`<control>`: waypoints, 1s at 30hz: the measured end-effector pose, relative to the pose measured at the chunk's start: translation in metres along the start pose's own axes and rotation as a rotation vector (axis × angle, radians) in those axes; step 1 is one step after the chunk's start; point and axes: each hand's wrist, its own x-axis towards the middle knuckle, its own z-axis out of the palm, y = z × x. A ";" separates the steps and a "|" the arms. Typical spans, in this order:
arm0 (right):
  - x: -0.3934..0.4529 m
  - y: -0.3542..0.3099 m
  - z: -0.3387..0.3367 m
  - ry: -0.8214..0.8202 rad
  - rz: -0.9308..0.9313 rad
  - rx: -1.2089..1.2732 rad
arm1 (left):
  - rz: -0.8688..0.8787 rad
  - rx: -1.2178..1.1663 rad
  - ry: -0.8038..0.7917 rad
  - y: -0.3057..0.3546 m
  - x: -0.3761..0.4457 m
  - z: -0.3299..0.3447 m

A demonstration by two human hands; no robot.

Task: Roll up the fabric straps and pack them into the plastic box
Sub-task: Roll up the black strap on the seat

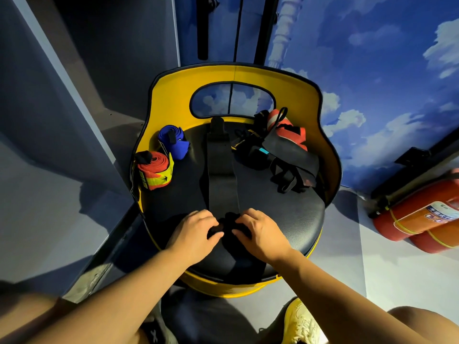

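Both hands work at the near end of a long black strap (221,170) that lies flat along the middle of a black round seat (285,214) with a yellow backrest (173,95). Left hand (196,232) and right hand (260,232) sit side by side, fingers curled, each grip pinching the small dark rolled-up end of that strap (227,225) between them. The rest of the strap runs straight away from the grips toward the backrest.

Left of the grips and farther back, a rolled red strap (152,171) with a yellow-green band stands on the seat edge; just behind it sits a rolled blue strap (173,142), the two nearly touching. Right of the grips and farther back, a loose heap of black straps (285,162) lies tangled, with a red-orange strap (288,131) partly under it against the backrest.

Far right of the grips, red fire extinguishers (419,217) lie on the floor by a wall (385,58) painted with sky and clouds. Below the grips, a yellow shoe (300,324) shows at the bottom edge.
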 end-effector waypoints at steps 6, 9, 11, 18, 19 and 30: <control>0.003 0.000 0.000 -0.010 0.009 0.011 | -0.030 0.016 -0.006 0.003 0.001 0.000; 0.001 -0.003 0.000 -0.016 0.030 0.004 | -0.065 0.008 -0.008 0.005 -0.001 0.001; -0.001 -0.004 0.000 -0.025 0.075 0.029 | -0.126 -0.035 -0.022 0.007 -0.002 0.003; 0.013 -0.012 0.001 0.086 0.332 0.184 | -0.410 -0.232 0.059 0.011 0.012 -0.004; 0.014 -0.013 0.002 0.111 0.357 0.185 | -0.416 -0.211 0.083 0.011 0.014 -0.004; 0.006 -0.002 0.003 0.010 0.148 -0.049 | -0.125 0.012 -0.028 0.000 0.007 -0.005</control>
